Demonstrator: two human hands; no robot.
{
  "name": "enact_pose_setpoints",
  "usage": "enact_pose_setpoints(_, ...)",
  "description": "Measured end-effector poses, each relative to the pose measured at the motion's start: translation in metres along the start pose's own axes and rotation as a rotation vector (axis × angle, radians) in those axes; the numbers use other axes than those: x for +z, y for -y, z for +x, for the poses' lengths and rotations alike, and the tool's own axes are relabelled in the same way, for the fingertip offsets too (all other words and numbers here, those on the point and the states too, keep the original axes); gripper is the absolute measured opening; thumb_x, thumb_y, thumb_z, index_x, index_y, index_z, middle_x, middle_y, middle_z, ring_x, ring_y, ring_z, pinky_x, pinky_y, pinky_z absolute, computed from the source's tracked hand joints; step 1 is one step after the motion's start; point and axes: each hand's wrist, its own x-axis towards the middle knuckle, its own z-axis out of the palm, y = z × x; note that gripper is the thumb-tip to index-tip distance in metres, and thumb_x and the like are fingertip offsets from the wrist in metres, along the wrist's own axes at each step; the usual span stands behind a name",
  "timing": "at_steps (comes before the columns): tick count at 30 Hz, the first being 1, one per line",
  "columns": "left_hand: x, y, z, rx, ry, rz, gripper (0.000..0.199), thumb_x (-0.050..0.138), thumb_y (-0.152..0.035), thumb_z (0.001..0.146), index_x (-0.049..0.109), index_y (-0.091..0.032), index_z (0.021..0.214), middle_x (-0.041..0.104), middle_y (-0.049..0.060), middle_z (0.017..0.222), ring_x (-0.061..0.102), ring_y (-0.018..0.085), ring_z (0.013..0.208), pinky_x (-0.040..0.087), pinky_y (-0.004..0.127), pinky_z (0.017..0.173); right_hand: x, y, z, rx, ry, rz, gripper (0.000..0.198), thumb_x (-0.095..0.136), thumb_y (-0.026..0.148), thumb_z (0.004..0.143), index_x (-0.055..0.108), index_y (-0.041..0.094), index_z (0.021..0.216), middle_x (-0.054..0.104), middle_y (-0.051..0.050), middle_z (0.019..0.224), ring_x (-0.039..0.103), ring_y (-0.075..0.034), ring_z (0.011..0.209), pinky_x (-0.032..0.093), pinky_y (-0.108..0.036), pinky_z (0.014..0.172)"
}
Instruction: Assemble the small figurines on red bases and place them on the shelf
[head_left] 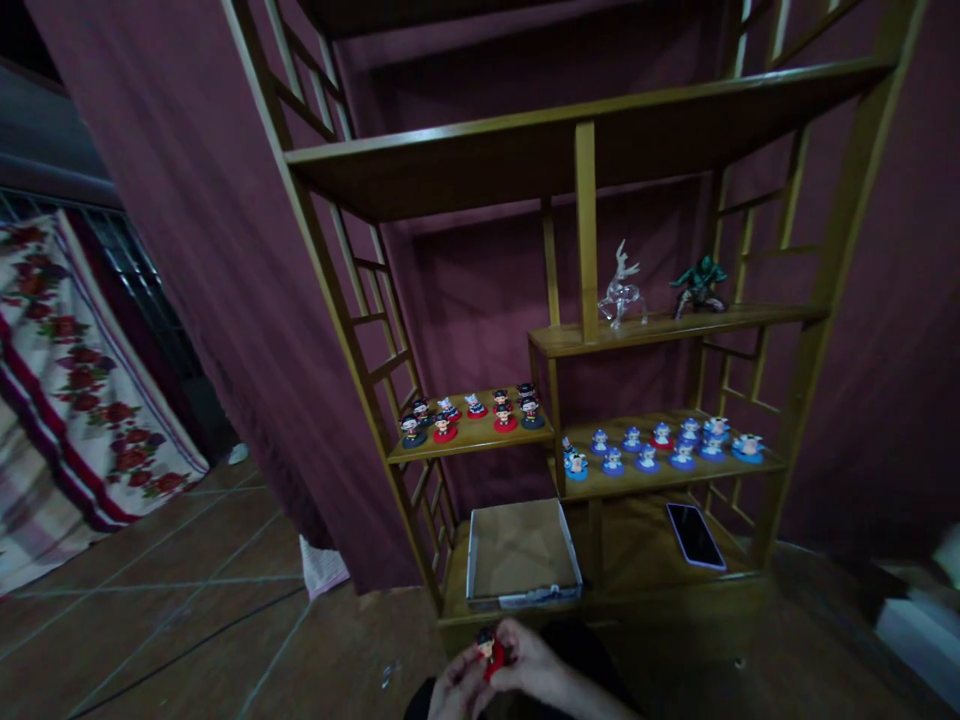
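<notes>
Between my two hands is a small figurine (489,652) with black hair and a red base, low in the view in front of the shelf. My left hand (456,686) closes on it from the left, and my right hand (529,660) grips it from the right. Fingers cover part of its base. Just beyond my hands, an open cardboard box (523,550) sits on the bottom shelf; I see no items inside it. Similar red- and dark-based figurines (505,416) stand in rows on the left middle shelf.
Blue- and purple-based figurines (647,458) line the right middle shelf. Above them stand a clear deer ornament (622,292) and a green figure (701,285). A phone (695,535) lies on the bottom shelf at right. A floral cloth (82,370) hangs at left; a cable (195,640) crosses the floor.
</notes>
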Motion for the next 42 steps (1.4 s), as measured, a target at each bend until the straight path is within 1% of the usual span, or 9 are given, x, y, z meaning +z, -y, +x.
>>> enact_pose_setpoints(3,0.02,0.002,-0.001,-0.066,-0.01,0.01,0.033,0.081,-0.035,0.036,0.065,-0.025,0.064,0.07,0.006,0.078,0.064,0.029,0.087,0.051,0.037,0.075,-0.018,0.011,-0.019,-0.04,0.001,0.025,0.036,0.072,0.016,0.046,0.05,0.022,0.073,0.057,0.004,0.075,0.056,-0.016,0.073,0.04,-0.027,0.065)
enact_pose_setpoints(6,0.048,-0.006,-0.004,-0.058,0.0,-0.038,0.031,0.08,-0.029,0.042,0.066,-0.023,0.068,0.07,0.007,0.08,0.064,0.027,0.088,0.05,0.034,0.077,-0.034,0.036,-0.031,-0.105,-0.009,-0.031,0.033,0.07,0.022,0.055,0.054,0.024,0.084,0.061,0.0,0.087,0.058,-0.021,0.085,0.041,-0.034,0.075)
enact_pose_setpoints(10,0.087,-0.026,-0.012,-0.007,0.006,-0.082,0.031,0.077,-0.023,0.051,0.066,-0.019,0.079,0.069,0.008,0.085,0.065,0.022,0.085,0.05,0.03,0.078,-0.049,0.075,-0.036,-0.164,-0.023,-0.068,0.04,0.068,0.026,0.063,0.054,0.024,0.1,0.061,-0.004,0.105,0.054,-0.024,0.102,0.037,-0.041,0.089)
enact_pose_setpoints(14,0.119,-0.045,-0.019,0.057,-0.005,-0.091,0.033,0.075,-0.02,0.056,0.064,-0.015,0.086,0.068,0.01,0.088,0.065,0.02,0.083,0.05,0.03,0.076,-0.06,0.104,-0.036,-0.158,-0.022,-0.061,0.043,0.067,0.029,0.066,0.053,0.024,0.105,0.06,-0.004,0.11,0.055,-0.023,0.102,0.038,-0.041,0.092)
enact_pose_setpoints(19,0.144,-0.058,-0.032,0.163,0.094,-0.029,0.045,0.074,-0.021,0.059,0.061,-0.014,0.101,0.068,0.01,0.093,0.063,0.018,0.082,0.049,0.029,0.077,-0.073,0.131,-0.039,-0.128,-0.022,-0.056,0.048,0.069,0.032,0.063,0.053,0.024,0.108,0.06,-0.004,0.109,0.057,-0.022,0.097,0.042,-0.04,0.088)
enact_pose_setpoints(24,0.151,-0.053,-0.041,0.227,0.076,-0.01,0.048,0.074,-0.021,0.058,0.06,-0.013,0.103,0.068,0.008,0.086,0.063,0.017,0.079,0.049,0.029,0.076,-0.081,0.148,-0.045,-0.094,0.059,-0.019,0.048,0.068,0.034,0.065,0.054,0.024,0.109,0.061,-0.004,0.111,0.054,-0.023,0.104,0.037,-0.042,0.095)
enact_pose_setpoints(28,0.147,-0.052,-0.041,0.18,0.072,-0.081,0.043,0.074,-0.017,0.059,0.06,-0.013,0.1,0.068,0.006,0.084,0.063,0.015,0.077,0.049,0.029,0.078,-0.076,0.15,-0.046,-0.082,0.096,0.005,0.047,0.067,0.036,0.066,0.055,0.024,0.11,0.06,-0.003,0.113,0.052,-0.023,0.108,0.036,-0.042,0.096)
enact_pose_setpoints(34,0.133,-0.056,-0.035,0.076,0.052,-0.241,0.036,0.068,-0.004,0.063,0.061,-0.013,0.097,0.067,0.007,0.089,0.064,0.014,0.079,0.051,0.025,0.078,-0.065,0.144,-0.038,-0.006,0.016,0.012,0.046,0.066,0.035,0.067,0.054,0.025,0.111,0.06,-0.003,0.112,0.054,-0.022,0.105,0.042,-0.039,0.09)
enact_pose_setpoints(42,0.124,-0.055,-0.028,0.004,0.034,-0.329,0.032,0.063,-0.001,0.067,0.063,-0.013,0.097,0.067,0.007,0.093,0.063,0.012,0.081,0.05,0.024,0.081,-0.066,0.128,-0.028,-0.079,-0.058,-0.172,0.043,0.063,0.032,0.07,0.051,0.026,0.111,0.06,-0.003,0.106,0.056,-0.02,0.097,0.041,-0.038,0.09)
